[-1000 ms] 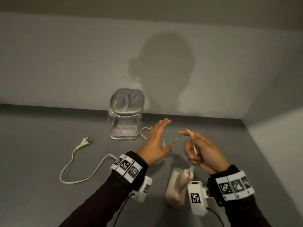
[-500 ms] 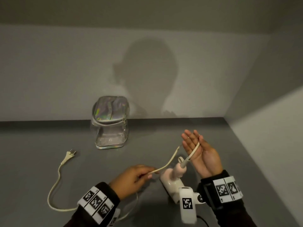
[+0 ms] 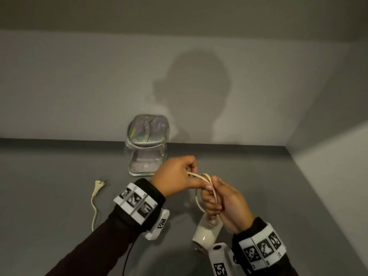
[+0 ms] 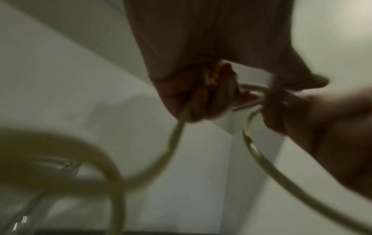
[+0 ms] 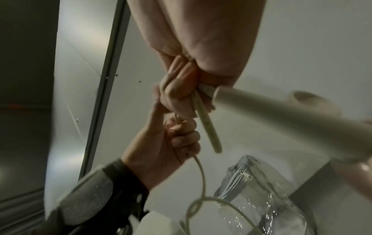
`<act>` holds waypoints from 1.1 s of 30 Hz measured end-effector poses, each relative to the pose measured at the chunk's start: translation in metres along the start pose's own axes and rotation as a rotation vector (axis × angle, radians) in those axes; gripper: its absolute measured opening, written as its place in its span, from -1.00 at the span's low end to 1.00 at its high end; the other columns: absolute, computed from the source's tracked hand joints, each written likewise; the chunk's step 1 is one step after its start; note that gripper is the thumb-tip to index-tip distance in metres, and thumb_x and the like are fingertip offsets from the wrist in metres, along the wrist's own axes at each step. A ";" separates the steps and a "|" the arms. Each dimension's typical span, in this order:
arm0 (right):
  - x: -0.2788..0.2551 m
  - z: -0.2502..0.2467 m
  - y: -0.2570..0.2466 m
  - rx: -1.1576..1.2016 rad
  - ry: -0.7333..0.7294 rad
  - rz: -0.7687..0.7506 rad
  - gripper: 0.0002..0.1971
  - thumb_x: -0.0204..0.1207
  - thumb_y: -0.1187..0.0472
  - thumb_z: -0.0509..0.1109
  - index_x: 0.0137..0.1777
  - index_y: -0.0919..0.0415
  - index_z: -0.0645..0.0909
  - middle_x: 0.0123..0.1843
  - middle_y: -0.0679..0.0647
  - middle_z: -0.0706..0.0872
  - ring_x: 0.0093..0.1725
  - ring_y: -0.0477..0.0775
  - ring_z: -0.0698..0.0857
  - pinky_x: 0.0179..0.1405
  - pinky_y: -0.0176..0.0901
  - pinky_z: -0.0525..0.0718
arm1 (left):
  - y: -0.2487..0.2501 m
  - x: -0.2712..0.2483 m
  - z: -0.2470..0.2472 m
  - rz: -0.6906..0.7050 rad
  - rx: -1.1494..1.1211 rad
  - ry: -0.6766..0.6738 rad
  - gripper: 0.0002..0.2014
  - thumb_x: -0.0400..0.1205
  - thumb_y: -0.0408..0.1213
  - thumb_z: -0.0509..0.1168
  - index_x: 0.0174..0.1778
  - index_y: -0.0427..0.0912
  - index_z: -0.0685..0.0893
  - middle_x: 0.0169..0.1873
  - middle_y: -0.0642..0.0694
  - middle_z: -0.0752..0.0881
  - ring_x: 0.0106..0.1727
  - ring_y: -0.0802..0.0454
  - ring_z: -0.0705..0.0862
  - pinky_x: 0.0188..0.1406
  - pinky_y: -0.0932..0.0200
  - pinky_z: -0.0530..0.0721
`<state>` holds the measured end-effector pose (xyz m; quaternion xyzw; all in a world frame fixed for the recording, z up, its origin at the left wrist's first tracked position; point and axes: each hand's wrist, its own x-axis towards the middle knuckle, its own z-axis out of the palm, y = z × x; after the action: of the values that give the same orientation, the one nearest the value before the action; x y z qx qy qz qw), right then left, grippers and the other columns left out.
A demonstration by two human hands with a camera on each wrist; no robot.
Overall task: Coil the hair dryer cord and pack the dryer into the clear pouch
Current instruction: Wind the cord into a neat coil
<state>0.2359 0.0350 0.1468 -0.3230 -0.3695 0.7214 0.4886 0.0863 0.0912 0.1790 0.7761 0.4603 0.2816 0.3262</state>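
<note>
The cream hair dryer hangs below my right hand, which grips the cord where it leaves the dryer handle, with a loop of cord round its fingers. My left hand pinches the cord just left of the right hand, and the two hands touch. From the left hand the cord drops in a loose curve. The plug lies on the grey floor at the left. The clear pouch with its iridescent lid stands upright behind the hands, against the wall.
Grey walls close the space at the back and on the right. The slack cord trails across the floor left of my left forearm. Wrist cameras hang under both wrists.
My left hand has risen from low on the floor side and carried the cord up to the right hand. The right hand's fingers, straight before, have curled round the cord.
</note>
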 end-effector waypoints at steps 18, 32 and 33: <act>0.003 -0.038 -0.010 0.423 -0.062 -0.063 -0.73 0.63 0.11 0.03 -0.15 0.23 0.48 -0.60 -0.01 0.29 -0.71 -0.11 0.25 -0.76 -0.35 0.34 | -0.080 -0.053 0.047 0.023 0.456 -0.419 -0.27 0.41 0.42 -0.30 -0.01 -0.03 0.55 -0.04 -0.21 0.74 0.02 -0.18 0.67 0.00 0.09 0.51; 0.008 0.013 0.008 -0.121 0.119 -0.164 -0.78 0.54 0.09 0.08 -0.14 0.24 0.39 -0.28 0.22 0.75 -0.30 0.04 0.75 -0.46 -0.18 0.69 | -0.015 -0.042 0.001 0.536 0.635 -0.047 -0.71 0.58 0.17 -0.05 -0.24 0.14 0.47 -0.57 0.10 0.70 -0.57 0.21 0.61 -0.69 0.39 0.43; 0.008 0.014 0.007 -0.199 0.128 -0.166 -0.80 0.60 0.13 0.05 -0.15 0.24 0.39 -0.26 0.20 0.72 -0.31 -0.02 0.74 -0.47 -0.23 0.68 | -0.015 -0.041 0.001 0.534 0.639 -0.014 -0.68 0.59 0.19 -0.10 -0.25 0.14 0.46 -0.59 0.11 0.67 -0.57 0.22 0.59 -0.70 0.39 0.42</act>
<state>0.2183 0.0380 0.1475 -0.3837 -0.4327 0.6162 0.5347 0.0617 0.0595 0.1617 0.9324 0.3048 0.1941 -0.0123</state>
